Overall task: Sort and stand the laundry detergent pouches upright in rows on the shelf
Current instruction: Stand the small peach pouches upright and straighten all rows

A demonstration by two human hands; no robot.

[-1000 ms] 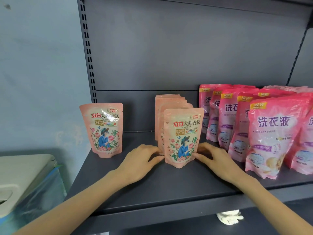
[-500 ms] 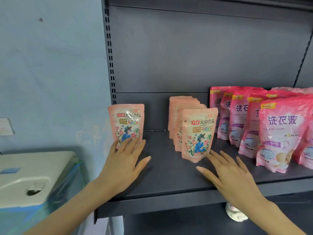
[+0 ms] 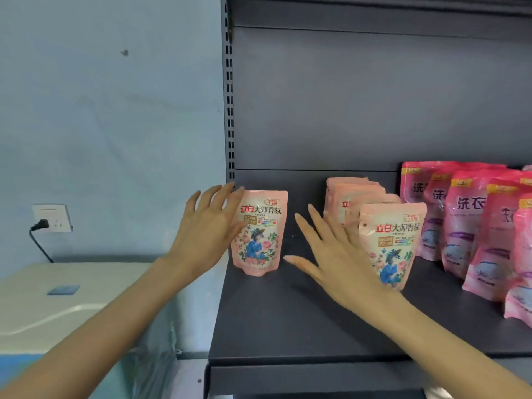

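dark grey metal shelf (image 3: 288,321): flat board with a back panel, standing against a pale blue wall (image 3: 115,125).

peach floral stand-up pouch (image 3: 263,234): one, upright at the shelf's left end, label facing forward.

row of peach floral pouches (image 3: 394,243): upright, one behind another, at mid-shelf, running from front to back; apart from the single pouch.

deep pink detergent pouches (image 3: 472,226): upright in rows at the shelf's right end, just beside the peach row.

left hand (image 3: 207,234): grip spread, fingers straight, at the single pouch's left edge, thumb lying over its front; whether it presses on the pouch cannot be told.

right hand (image 3: 336,260): grip spread, palm down over the shelf board between the single pouch and the peach row, covering the front pouch's lower left corner.

left of the shelf: white wall socket (image 3: 51,218) with a black plug (image 3: 40,225); cream appliance (image 3: 57,298) below it.
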